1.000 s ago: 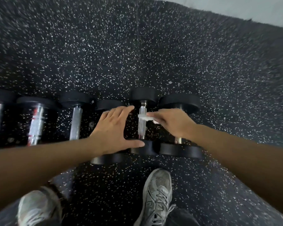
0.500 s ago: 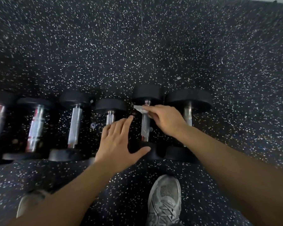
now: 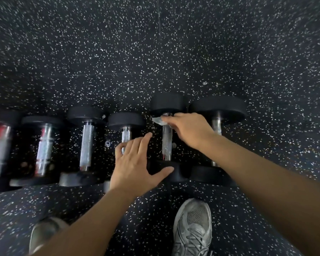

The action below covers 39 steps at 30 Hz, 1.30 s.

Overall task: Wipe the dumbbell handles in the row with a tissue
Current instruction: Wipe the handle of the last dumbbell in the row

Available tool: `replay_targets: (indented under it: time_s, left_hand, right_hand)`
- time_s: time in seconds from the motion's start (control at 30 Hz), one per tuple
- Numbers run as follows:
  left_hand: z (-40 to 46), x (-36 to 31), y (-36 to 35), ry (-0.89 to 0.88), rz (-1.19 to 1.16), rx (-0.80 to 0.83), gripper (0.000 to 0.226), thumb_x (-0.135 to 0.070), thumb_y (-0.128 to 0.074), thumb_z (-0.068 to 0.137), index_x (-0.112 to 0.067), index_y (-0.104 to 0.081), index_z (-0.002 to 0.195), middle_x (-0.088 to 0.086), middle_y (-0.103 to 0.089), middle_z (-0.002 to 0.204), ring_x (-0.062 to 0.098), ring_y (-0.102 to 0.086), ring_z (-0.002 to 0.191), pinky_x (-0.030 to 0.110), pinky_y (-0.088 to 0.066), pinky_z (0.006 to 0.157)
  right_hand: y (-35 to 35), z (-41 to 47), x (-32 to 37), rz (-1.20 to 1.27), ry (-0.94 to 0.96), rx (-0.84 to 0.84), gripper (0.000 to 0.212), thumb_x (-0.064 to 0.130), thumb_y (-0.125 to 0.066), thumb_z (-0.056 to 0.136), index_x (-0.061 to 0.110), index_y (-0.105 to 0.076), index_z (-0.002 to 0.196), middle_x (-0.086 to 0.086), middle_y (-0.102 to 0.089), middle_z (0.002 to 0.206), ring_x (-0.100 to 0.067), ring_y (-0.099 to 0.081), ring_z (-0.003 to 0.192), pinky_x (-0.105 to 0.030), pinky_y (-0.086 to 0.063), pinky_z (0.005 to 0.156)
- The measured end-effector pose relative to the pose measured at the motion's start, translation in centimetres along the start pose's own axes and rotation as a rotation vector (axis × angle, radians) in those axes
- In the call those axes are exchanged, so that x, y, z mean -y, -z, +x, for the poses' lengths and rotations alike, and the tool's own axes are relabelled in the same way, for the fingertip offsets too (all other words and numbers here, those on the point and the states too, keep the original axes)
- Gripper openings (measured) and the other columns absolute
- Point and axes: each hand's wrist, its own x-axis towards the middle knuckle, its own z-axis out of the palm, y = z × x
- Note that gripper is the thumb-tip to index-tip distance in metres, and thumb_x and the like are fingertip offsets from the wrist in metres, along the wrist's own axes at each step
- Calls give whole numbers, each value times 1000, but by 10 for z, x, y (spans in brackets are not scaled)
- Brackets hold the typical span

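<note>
Head view: no legible writing, seemingly.

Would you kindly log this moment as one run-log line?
right hand: pressing tissue on far end of dumbbell handle | left hand: open, over neighbouring dumbbell | floor: speckled rubber

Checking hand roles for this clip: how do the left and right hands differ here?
The right hand pinches a tissue at the far end of a dumbbell handle; the left hand holds nothing. The right hand's fingers are curled, the left hand's spread flat over the neighbouring dumbbell. Both are bare.
</note>
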Motion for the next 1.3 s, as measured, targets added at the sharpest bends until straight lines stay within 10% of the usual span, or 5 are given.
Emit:
replay_targets:
  time_s: [0.27,0.73,0.93,1.07,1.3]
  left_hand:
    - [1,0,-3,-4,4,-13,106,-93,-40,79,-22,-29,157,-4,-52,143,17,-47,133,50,-27,120]
    - [0,-1,-3,8,13,-12,106,-95,-37,78,-23,-30,156,-2,-54,141,20,-50,133,51,-29,120]
    - [1,-1,-3,11,8,-15,107,-96,-37,77,-23,-31,155,-3,-54,141,20,-50,133,51,-29,120]
    - [0,-1,-2,19,-11,-17,108,-96,-38,76,-24,-30,156,-5,-53,142,18,-48,133,49,-27,121]
    - [0,-2,-1,22,-25,-18,106,-94,-42,76,-25,-30,156,-4,-52,143,17,-44,134,46,-25,122]
  right_hand:
    - [4,-35,4,163,130,456,37,32,-55,101,52,-58,132,15,-73,121,-11,-68,103,-36,-54,91]
    - [2,-24,-1,137,108,317,37,35,-50,103,53,-54,135,10,-71,123,-17,-68,107,-42,-56,88]
    - [18,-22,4,331,40,311,35,32,-56,102,50,-61,131,9,-76,95,-2,-55,54,-24,-45,56]
    - [14,-3,-3,138,-79,-27,37,30,-49,105,51,-56,135,5,-74,117,-20,-69,91,-29,-47,68]
    - [4,-25,8,47,115,393,39,32,-51,102,54,-54,134,7,-71,124,-18,-69,104,-40,-57,87]
